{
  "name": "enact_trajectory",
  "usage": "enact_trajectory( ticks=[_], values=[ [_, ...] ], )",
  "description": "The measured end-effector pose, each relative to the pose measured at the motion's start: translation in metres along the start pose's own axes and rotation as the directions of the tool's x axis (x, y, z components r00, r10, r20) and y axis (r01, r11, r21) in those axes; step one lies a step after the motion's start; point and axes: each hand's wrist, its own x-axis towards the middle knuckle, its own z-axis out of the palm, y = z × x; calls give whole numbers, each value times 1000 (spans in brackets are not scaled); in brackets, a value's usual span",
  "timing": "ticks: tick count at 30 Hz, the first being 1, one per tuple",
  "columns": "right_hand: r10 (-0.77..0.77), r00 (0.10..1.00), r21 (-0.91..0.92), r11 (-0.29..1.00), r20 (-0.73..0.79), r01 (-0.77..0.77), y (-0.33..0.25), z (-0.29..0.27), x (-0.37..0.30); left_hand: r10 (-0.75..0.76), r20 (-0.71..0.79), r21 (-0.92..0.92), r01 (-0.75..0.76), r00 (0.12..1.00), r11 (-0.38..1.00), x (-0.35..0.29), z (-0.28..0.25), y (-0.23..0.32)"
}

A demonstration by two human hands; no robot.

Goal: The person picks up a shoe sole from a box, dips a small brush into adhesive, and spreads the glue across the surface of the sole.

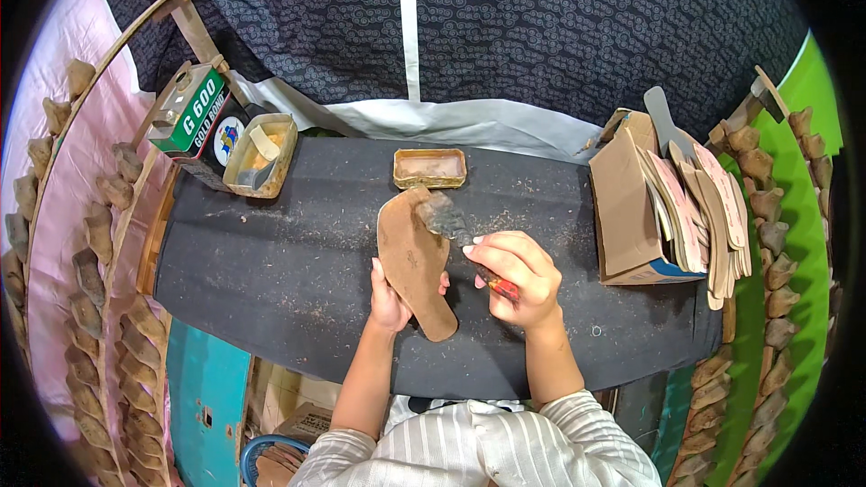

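Note:
My left hand (390, 303) grips a brown shoe insole (413, 257) by its edges, thumb on the left side and fingertips showing on the right. The insole is held at a slant over the table, its wide end away from me and its narrow heel end toward me. In my right hand (521, 278) is a brush with a red and black handle and dark, clumped bristles (442, 216). Those bristles rest against the upper right part of the insole. Just beyond the insole's wide end sits a small rectangular tray (428, 168) with pale stuff in it.
Black cloth with scattered bits covers the table (271, 261). At the back left stand a green and white metal can (194, 122) and a container (281, 167) holding scrapers. A cardboard box (622, 207) of insoles stands at right. Racks of shoe lasts (90, 275) flank both sides.

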Motion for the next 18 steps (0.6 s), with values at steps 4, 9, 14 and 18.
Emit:
enact_trajectory(
  ticks=[4,9,14,18],
  values=[
    [50,997,69,996,63,-54,2,-8,-2,16,-1,-13,-16,1000,1000,0,-4,1],
    [33,999,20,999,-39,-32,3,1,1,6,40,-3,-6,999,1000,0,-5,-1],
    [30,999,32,999,17,-31,3,-4,0,13,8,-3,-13,1000,1000,1,-4,1],
    [35,998,1,999,-51,-35,2,1,1,10,30,-1,-10,999,1000,0,-3,1]
  ],
)
